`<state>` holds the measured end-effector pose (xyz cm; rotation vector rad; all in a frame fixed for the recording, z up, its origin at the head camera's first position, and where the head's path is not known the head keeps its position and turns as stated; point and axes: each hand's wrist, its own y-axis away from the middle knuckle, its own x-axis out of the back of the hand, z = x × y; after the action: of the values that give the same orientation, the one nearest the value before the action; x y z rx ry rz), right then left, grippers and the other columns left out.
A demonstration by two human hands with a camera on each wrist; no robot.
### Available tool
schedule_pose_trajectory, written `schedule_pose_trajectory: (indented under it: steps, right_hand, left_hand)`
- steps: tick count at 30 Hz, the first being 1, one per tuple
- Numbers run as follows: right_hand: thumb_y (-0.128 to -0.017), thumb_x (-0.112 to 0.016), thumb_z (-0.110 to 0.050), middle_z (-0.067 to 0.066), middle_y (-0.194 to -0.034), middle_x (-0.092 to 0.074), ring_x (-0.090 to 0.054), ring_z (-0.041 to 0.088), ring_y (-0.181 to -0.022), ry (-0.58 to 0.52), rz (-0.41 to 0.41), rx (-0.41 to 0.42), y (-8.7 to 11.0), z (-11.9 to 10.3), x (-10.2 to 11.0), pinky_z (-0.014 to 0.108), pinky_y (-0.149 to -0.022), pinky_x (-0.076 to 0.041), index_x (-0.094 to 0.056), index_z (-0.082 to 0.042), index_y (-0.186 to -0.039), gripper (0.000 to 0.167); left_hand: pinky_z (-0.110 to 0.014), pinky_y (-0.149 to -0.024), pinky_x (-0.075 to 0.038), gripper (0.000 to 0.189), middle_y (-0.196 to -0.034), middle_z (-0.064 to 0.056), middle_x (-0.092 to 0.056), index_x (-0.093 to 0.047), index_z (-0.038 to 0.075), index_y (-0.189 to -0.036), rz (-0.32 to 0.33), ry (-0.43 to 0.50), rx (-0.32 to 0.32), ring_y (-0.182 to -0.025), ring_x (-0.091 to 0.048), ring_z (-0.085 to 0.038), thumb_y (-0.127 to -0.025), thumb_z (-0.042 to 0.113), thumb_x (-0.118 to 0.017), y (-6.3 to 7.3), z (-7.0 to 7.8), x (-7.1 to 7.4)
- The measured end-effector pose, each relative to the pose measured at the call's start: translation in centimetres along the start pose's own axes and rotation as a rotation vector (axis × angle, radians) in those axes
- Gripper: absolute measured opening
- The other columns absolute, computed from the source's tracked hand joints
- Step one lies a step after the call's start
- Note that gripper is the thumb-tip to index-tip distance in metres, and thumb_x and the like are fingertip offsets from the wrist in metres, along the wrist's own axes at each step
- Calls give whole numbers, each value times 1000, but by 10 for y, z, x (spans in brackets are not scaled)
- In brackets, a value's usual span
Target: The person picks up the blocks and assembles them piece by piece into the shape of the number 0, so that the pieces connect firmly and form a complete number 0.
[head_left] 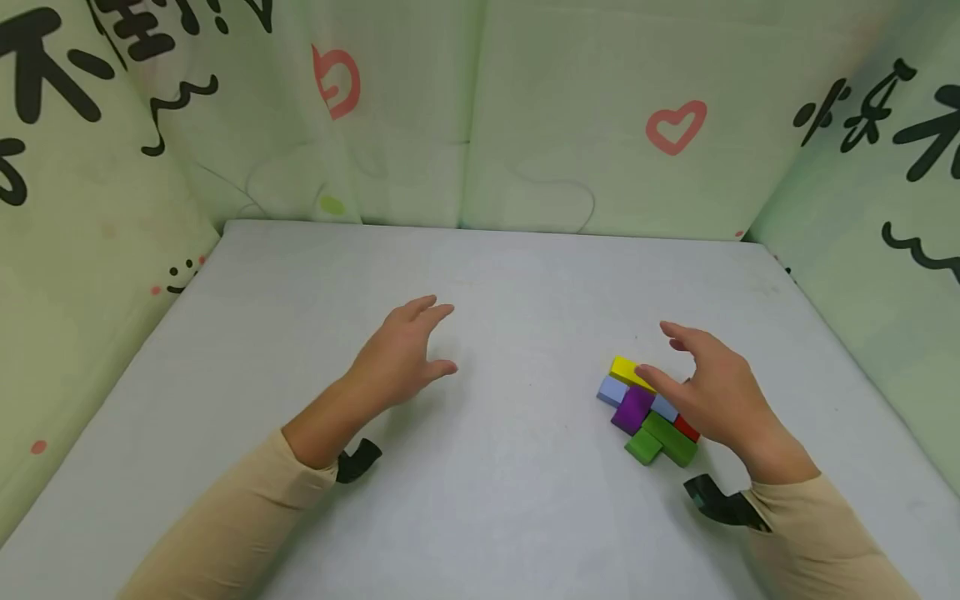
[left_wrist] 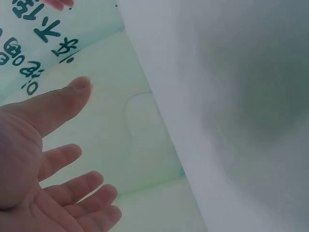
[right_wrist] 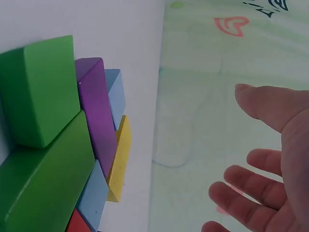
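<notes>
In the head view, a cluster of coloured blocks point(head_left: 633, 408) lies on the right part of the table point(head_left: 487, 517), its long axis slanting from the yellow block point(head_left: 624, 369) at the far left to the longer green block point(head_left: 670, 440) at the near right. The right hand point(head_left: 716, 387) is nearer, just right of the cluster; the left hand point(head_left: 397, 354) is well apart, to the left.

In the left wrist view, that hand's fingers are loosely spread, holding nothing.

In the right wrist view, the other is likewise empty, thumb away from fingers, apart from the blocks. No container shows.
</notes>
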<state>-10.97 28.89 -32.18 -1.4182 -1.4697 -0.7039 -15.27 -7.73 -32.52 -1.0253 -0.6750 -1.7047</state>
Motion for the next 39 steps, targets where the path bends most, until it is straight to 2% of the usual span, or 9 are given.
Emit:
schedule_pose_trajectory:
  steps: [7, 12, 17, 24, 29, 34, 39]
  right_hand:
    - [-90, -76, -24, 30, -128, -57, -56, 50, -107, -39, 11, -12, 8, 7, 1, 62, -85, -48, -48, 8, -140, 66]
    - [-90, -76, -27, 30, -129, -56, -56, 51, -108, -34, -22, -43, 13, 11, 0, 63, -87, -47, -48, 8, -140, 67]
    - [-89, -76, -25, 30, -127, -58, -57, 51, -107, -13, -15, -68, 20, 15, -1, 63, -87, -46, -49, 7, -140, 66]
    - [-88, -79, -24, 29, -125, -60, -61, 50, -102, -23, 1, -63, 29, 20, 0, 62, -83, -49, -50, 5, -139, 65]
    - [-87, -80, -22, 28, -123, -60, -62, 49, -100, -32, 7, -49, 32, 21, -2, 62, -82, -50, -50, 5, -139, 66]
    - [-87, -80, -23, 27, -123, -60, -62, 48, -100, -25, -16, -50, 36, 23, -4, 62, -81, -51, -50, 6, -137, 65]
    - [-87, -79, -26, 28, -127, -59, -61, 49, -104, -10, -53, -79, 40, 25, -4, 62, -80, -51, -53, 4, -135, 62]
  left_hand:
    - [-44, -108, -39, 72, -154, -12, -40, -46, 9, -149, -37, 49, -32, -140, -39, -31, -87, 21, -81, -6, 10, -10]
    - [-40, -110, -38, 68, -149, -9, -45, -49, 6, -146, -44, 97, -98, -138, -41, -27, -87, 19, -80, -8, 17, -16]
    - [-38, -110, -37, 65, -148, -7, -47, -50, 5, -144, -56, 141, -157, -137, -42, -25, -88, 18, -80, -11, 24, -22]
    - [-37, -109, -38, 65, -147, -8, -49, -50, 4, -143, -85, 177, -186, -136, -44, -25, -87, 18, -80, -13, 33, -31]
    - [-36, -110, -37, 66, -148, -7, -48, -49, 5, -145, -135, 179, -192, -137, -43, -23, -87, 18, -80, -15, 38, -38]
    - [-35, -109, -37, 64, -144, -6, -52, -51, 5, -143, -183, 207, -219, -134, -46, -22, -87, 17, -80, -15, 43, -44]
    - [-34, -107, -39, 63, -142, -3, -53, -53, 9, -142, -243, 250, -211, -130, -49, -20, -87, 19, -80, -13, 49, -50]
